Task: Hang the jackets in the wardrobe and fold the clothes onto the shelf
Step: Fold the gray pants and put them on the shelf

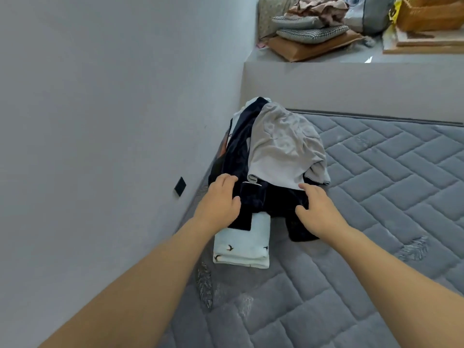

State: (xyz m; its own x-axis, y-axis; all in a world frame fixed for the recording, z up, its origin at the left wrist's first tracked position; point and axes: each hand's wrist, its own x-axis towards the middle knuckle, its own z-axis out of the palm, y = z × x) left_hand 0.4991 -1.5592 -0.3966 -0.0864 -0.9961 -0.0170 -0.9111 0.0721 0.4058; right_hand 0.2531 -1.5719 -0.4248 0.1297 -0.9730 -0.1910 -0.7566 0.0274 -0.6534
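A pile of clothes lies on the grey quilted mattress (376,197) against the wall. A dark navy velvety garment (271,199) sprawls over a folded pale blue cloth with small bird prints (241,249). A light grey garment (281,149) is heaped on top toward the back. My left hand (221,199) lies on the left side of the dark garment, fingers curled over its edge. My right hand (316,209) grips the dark garment's right side, thumb pressed into the fabric.
A grey wall (100,121) runs along the left with a small black plate (180,186) low on it. Behind the mattress a raised ledge (351,79) carries cushions (311,32), crumpled fabric, a wicker basket (429,13) and boards.
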